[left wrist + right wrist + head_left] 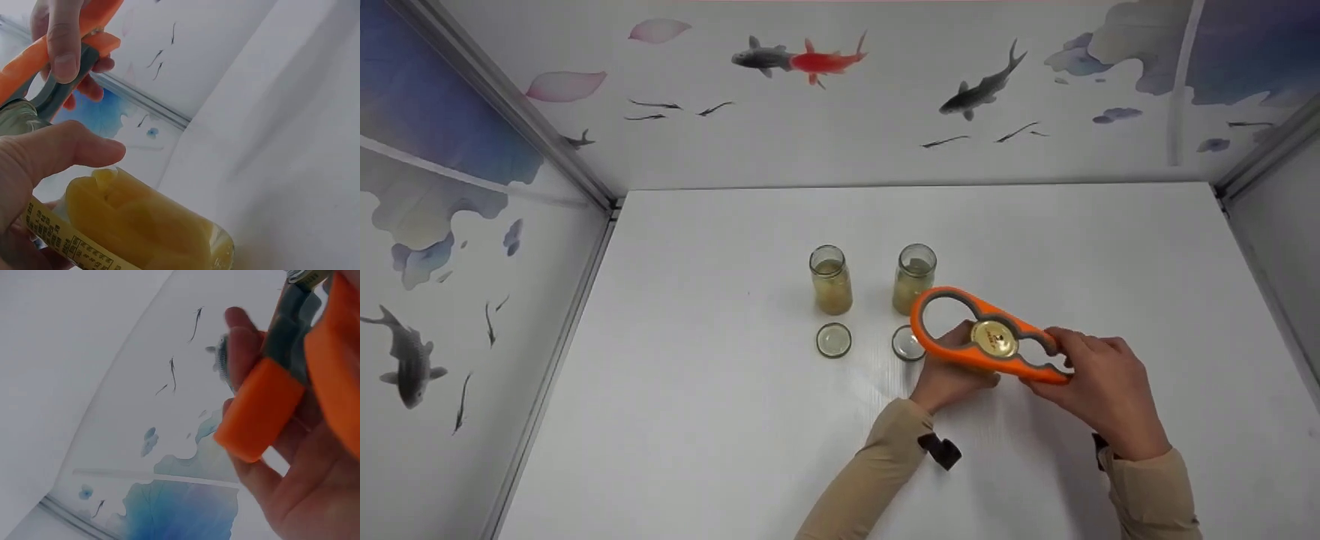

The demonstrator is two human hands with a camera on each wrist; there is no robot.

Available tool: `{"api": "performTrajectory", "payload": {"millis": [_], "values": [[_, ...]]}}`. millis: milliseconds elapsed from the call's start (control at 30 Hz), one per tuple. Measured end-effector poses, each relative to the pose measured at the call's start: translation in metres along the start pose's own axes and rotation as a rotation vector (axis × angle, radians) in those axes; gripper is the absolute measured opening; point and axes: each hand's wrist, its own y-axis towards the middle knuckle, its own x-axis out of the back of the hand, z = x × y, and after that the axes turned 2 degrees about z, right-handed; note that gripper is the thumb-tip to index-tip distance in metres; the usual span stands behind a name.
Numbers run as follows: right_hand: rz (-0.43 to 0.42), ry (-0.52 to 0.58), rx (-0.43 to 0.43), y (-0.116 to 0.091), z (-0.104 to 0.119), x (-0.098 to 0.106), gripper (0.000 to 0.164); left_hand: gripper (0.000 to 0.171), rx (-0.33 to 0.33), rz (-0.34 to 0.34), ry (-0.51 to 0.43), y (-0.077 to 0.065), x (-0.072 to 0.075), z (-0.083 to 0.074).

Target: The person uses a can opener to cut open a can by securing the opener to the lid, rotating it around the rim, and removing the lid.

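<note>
My left hand (952,382) grips a glass jar (146,219) round its side, with the thumb across it in the left wrist view. Yellow pieces fill the jar, and a printed label runs along it. From above, its gold lid (995,340) shows between the arms of an orange jar opener (1012,366) with grey inner edges. My right hand (1110,386) holds the opener by its handle ends, fingers on one arm and thumb side on the other. In the head view the opener and left hand hide most of the jar's body.
Two lidless glass jars, a left one (832,292) and a right one (911,289), stand on the white table (697,360) with pale yellowish contents. Before them lie two round lids, one at left (834,340), the other (906,343) partly behind the opener. Printed panels (885,135) enclose the table.
</note>
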Motion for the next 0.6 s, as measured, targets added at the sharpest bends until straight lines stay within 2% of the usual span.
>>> {"api": "performTrajectory", "payload": {"millis": [100, 267, 500, 600], "values": [[-0.005, -0.014, 0.054, -0.001, -0.005, -0.001, 0.053, 0.056, -0.002, 0.013, -0.017, -0.003, 0.003, 0.001], [-0.027, -0.003, 0.133, -0.001, -0.01, -0.001, 0.05, 0.062, -0.047, 0.092, -0.005, -0.006, 0.009, 0.002], [0.002, 0.03, 0.156, 0.002, -0.015, 0.003, 0.05, 0.068, -0.06, 0.175, 0.016, -0.006, 0.013, 0.004], [0.036, 0.043, 0.157, 0.002, -0.017, 0.004, 0.052, 0.074, -0.096, 0.251, 0.03, -0.004, 0.015, 0.005]]}}
